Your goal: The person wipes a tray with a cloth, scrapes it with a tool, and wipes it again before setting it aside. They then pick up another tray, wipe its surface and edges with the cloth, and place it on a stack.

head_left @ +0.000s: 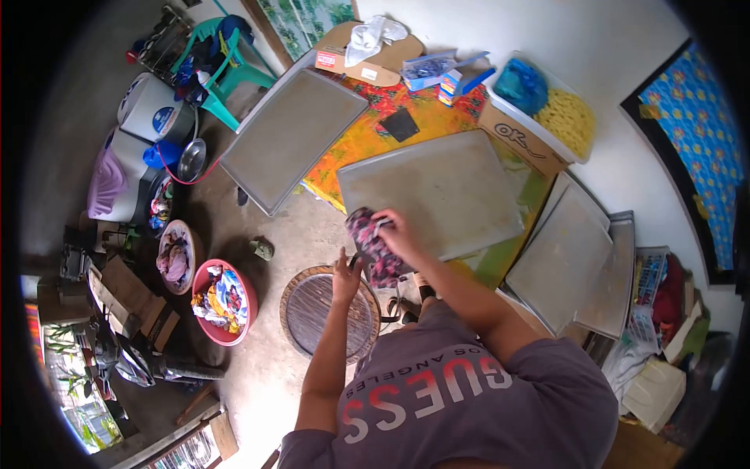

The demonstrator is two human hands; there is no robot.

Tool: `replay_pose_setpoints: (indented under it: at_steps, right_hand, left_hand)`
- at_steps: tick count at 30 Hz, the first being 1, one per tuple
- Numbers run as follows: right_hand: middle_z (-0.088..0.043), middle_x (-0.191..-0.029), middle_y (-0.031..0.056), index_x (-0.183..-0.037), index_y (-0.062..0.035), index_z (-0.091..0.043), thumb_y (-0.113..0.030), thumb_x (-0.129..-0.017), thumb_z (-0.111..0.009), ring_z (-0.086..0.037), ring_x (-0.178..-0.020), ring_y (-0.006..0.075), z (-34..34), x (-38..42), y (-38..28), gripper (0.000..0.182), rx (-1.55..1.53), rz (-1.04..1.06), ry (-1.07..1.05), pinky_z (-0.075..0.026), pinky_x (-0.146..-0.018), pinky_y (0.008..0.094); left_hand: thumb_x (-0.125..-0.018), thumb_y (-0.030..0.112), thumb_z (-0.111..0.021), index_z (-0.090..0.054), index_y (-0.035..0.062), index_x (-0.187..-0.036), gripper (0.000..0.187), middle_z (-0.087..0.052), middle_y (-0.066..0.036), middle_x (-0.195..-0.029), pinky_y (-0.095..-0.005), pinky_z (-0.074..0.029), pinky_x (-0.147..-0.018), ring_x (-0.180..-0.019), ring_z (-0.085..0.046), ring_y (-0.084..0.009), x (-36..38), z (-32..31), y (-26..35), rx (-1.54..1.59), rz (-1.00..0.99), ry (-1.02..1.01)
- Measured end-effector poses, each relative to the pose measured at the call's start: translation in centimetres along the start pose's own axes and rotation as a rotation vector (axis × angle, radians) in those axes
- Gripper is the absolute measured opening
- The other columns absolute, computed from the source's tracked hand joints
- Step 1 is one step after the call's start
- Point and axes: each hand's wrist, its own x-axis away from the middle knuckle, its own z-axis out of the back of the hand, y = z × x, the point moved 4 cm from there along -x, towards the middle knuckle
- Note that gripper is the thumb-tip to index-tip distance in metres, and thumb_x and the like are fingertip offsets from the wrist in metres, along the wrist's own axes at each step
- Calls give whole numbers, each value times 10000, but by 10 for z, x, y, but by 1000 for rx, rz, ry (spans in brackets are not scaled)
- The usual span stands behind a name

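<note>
My right hand is closed on a dark cloth with pink flowers, at the near left edge of a large metal baking tray. A small whitish bit shows at its fingers. My left hand is to the left of the cloth, fingers curled by a small dark thing I cannot make out. Below that hand stands a round wooden stool with a dark, worn top. The tray lies on a table with an orange flowered cover.
Another metal tray lies to the left, and more trays stack at the right. A box bearing a tub of yellow pieces stands behind. On the floor at left sit a red basin of clothes and a green chair.
</note>
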Motion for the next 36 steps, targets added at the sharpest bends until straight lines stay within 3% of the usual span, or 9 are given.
replay_pose_setpoints:
  at_steps: [1, 5, 12, 19, 22, 30, 32, 33, 36]
  right_hand:
    - [-605, -830, 74, -1007, -51, -646, 12, -727, -558, -548, -678, 132, 29, 1, -13, 299, 2, -78, 41, -452, -595, 274]
    - [-620, -905, 35, -1055, -57, -637, -15, -782, -590, -567, -764, 88, 126, 8, -16, 280, -150, -141, 272, -473, -676, 232]
    - [-633, -920, 34, -1063, -48, -637, 4, -795, -588, -590, -794, 110, 222, 41, -83, 278, -259, -135, 677, -470, -721, 222]
    - [-625, -1062, 109, -1193, -55, -544, 46, -806, -543, -619, -914, 172, 297, 63, -152, 400, -452, 256, 913, -525, -764, 290]
    - [-594, -1117, 136, -1280, -79, -465, 41, -822, -506, -623, -923, 211, 284, 65, -205, 475, -596, 384, 963, -532, -766, 313]
    - [-478, -1292, 144, -1384, -77, -394, -2, -858, -557, -525, -1127, 235, 208, 5, -178, 557, -447, 403, 955, -467, -914, 337]
    - [-426, -1344, 119, -1392, -84, -385, -59, -880, -609, -464, -1187, 213, 155, -14, -169, 559, -49, 562, 886, -405, -993, 346]
    - [-415, -1366, 113, -1377, -51, -402, -128, -898, -625, -438, -1220, 239, 121, -32, -158, 535, -233, 603, 764, -345, -1050, 386]
    - [-298, -1456, 234, -1404, -17, -389, -203, -872, -607, -312, -1316, 439, 25, -63, -162, 605, 405, 702, 516, -216, -1117, 533]
  left_hand:
    - [-832, 417, -687, -360, 80, -1438, 766, -438, -224, -1387, -495, -402, -1000, -1249, -451, -402, 8, 2, 10, -210, -149, 17]
    - [-851, 394, -626, -291, 255, -1477, 724, -258, -91, -1536, -662, -150, -1097, -1442, -177, -316, 48, -14, 70, -783, -461, -313]
    - [-822, 141, -546, -481, 263, -1359, 555, -366, -64, -1481, -623, -269, -1080, -1406, -294, -272, 42, -49, 46, -923, -773, -168]
    - [-736, 26, -561, -678, 134, -1055, 357, -682, -87, -967, -462, -515, -747, -844, -663, -287, 48, 65, 199, -588, -902, 175]
    - [-733, 22, -533, -705, 127, -985, 323, -671, -132, -754, -398, -502, -533, -646, -644, -276, 20, 117, 243, -627, -740, 149]
    - [-849, 247, -510, -671, 209, -1110, 309, -695, -147, -896, -465, -522, -753, -809, -668, -341, -69, 163, 296, -587, -630, 178]
    - [-893, 288, -510, -672, 193, -1093, 275, -694, -139, -920, -460, -518, -757, -840, -661, -341, -65, 144, 319, -578, -663, 226]
    - [-915, 309, -509, -673, 185, -1085, 266, -693, -134, -932, -458, -515, -759, -856, -657, -340, -64, 135, 330, -573, -680, 250]
    - [-940, 432, -485, -684, 183, -1019, 328, -688, -141, -897, -467, -510, -730, -849, -658, -336, -74, 113, 352, -651, -609, 242]
